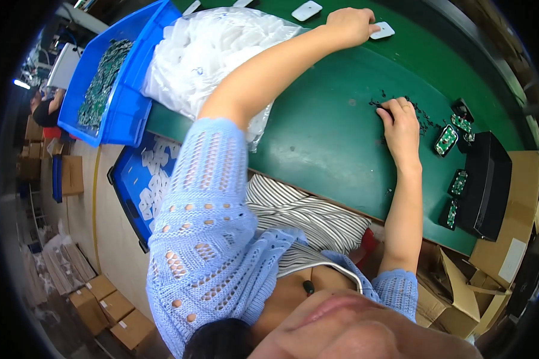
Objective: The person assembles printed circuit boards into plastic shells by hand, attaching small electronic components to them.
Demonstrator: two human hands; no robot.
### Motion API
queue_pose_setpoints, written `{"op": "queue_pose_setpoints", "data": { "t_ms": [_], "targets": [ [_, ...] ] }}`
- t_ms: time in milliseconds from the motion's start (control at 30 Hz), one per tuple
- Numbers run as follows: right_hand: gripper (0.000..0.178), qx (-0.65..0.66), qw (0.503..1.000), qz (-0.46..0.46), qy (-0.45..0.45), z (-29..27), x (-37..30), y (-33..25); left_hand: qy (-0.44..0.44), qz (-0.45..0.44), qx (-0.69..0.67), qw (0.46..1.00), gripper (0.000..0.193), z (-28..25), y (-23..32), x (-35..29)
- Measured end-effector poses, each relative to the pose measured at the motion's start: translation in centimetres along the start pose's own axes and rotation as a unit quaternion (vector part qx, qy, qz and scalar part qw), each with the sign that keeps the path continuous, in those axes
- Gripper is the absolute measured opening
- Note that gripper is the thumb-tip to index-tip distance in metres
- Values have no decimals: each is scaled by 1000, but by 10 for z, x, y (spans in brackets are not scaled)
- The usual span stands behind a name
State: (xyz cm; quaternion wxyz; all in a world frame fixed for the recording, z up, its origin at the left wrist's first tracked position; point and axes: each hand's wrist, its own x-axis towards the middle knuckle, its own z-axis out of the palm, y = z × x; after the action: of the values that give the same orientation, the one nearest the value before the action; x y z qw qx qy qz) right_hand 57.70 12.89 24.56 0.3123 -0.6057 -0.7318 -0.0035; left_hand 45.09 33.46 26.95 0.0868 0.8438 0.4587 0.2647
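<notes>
My left hand reaches to the far side of the green work surface, with its thumb and fingers closed on the near end of a white plastic cover. Another white cover lies to its left. My right hand is over a scatter of small black parts. Its fingertips are pinched together at the left of the scatter; what they hold is hidden. Right of that hand lies a green circuit board in a black housing, with several more boards near it.
A clear bag of white plastic pieces lies at the left beside a blue bin full of circuit boards. Below it stands a blue tray with white pieces. A black box and cardboard border the right side.
</notes>
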Motion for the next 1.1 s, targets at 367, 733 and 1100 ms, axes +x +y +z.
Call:
{"op": "queue_pose_setpoints", "data": {
  "t_ms": [367,733,1100],
  "targets": [
    [11,-11,999,24,46,6,-2,3,233,-96,332,909,32,-203,-162,-143],
    [13,-59,996,46,40,-4,-6,8,141,-91,438,883,22,-207,-185,-141],
    [13,355,891,269,89,-14,4,-4,-14,-14,-324,946,30,-167,-55,-165]
  ]
}}
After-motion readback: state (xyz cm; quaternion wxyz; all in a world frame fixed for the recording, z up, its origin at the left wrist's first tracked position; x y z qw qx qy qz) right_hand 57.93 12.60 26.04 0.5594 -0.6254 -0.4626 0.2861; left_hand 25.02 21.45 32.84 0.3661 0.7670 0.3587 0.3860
